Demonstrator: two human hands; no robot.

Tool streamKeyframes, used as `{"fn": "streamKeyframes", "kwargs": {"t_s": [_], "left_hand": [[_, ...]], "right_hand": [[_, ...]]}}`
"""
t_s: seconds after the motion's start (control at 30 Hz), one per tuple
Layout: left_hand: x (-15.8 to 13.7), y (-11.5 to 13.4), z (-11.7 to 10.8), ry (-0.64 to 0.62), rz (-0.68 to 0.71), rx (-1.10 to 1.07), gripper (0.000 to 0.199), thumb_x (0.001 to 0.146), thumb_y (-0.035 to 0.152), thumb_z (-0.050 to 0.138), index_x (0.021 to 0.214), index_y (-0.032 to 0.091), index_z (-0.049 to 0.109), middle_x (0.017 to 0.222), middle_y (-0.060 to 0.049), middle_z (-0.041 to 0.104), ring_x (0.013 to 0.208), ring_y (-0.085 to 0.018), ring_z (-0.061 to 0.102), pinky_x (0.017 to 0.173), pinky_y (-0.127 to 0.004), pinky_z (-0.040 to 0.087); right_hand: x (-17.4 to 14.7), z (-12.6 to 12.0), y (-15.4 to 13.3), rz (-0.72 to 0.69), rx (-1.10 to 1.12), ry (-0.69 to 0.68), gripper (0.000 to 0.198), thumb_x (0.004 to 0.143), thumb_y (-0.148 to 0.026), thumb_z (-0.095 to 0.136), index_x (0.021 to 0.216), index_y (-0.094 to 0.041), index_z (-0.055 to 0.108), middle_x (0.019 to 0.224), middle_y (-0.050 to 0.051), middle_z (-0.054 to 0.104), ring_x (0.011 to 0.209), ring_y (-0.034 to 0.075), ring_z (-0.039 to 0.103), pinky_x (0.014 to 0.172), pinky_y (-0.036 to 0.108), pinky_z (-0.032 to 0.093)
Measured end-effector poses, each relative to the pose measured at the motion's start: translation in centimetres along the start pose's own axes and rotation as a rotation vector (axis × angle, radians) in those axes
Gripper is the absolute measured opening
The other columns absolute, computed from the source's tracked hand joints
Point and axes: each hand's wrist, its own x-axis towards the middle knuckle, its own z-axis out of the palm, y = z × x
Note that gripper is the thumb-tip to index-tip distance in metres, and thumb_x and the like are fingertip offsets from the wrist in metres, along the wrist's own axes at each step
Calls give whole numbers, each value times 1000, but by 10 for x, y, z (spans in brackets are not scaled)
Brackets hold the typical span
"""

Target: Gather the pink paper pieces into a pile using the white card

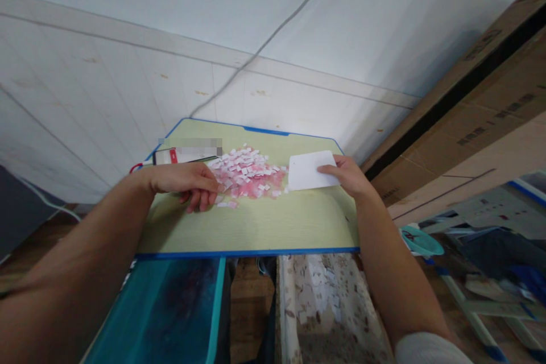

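Note:
A heap of small white and pink pieces lies spread over the middle of a pale green table with blue edging. At the left margin of this heap is my left hand, its fingers curled and the thumb and forefinger pressed together. Whatever may be between those fingertips is too small to make out. My right hand grips a white rectangular card by its right edge, thumb on top. The card is held just right of the heap, close to the tabletop.
A phone-like device with a red band lies behind my left hand. Below the table's front edge are a teal bin at left and a patterned cloth-lined container with white pieces at right. Tall cardboard boxes lean at right.

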Motion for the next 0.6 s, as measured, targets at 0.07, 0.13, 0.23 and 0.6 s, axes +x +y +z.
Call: {"fn": "streamKeyframes", "kwargs": {"t_s": [0.07,0.13,0.23,0.6], "left_hand": [[0,0,0,-2,0,-4,44,76,61,71,78,18,77,79,-14,76,56,-19,67,38,-22,37],[0,-1,-1,1,0,-11,43,75,61,72,78,18,77,79,-14,76,55,-20,67,38,-22,38],[2,-2,-2,1,-7,-5,43,76,61,71,78,19,78,78,-14,76,56,-20,67,39,-22,41],[3,-4,-2,3,-11,-6,46,76,64,69,79,19,77,80,-13,76,57,-19,67,42,-23,44]], "right_hand": [[-2,5,-3,-2,-33,-65,37,68,-41,84,94,-16,79,91,6,78,69,19,65,63,29,47],[-4,6,-5,1,-53,-73,36,68,-41,83,93,-16,79,91,6,78,68,18,65,62,29,46],[-3,1,-6,20,-59,-12,36,66,-39,83,94,-16,78,88,5,78,66,19,64,60,29,45],[5,-14,9,23,-10,118,37,65,-34,76,99,-18,75,90,4,77,67,21,66,60,30,47]]}}
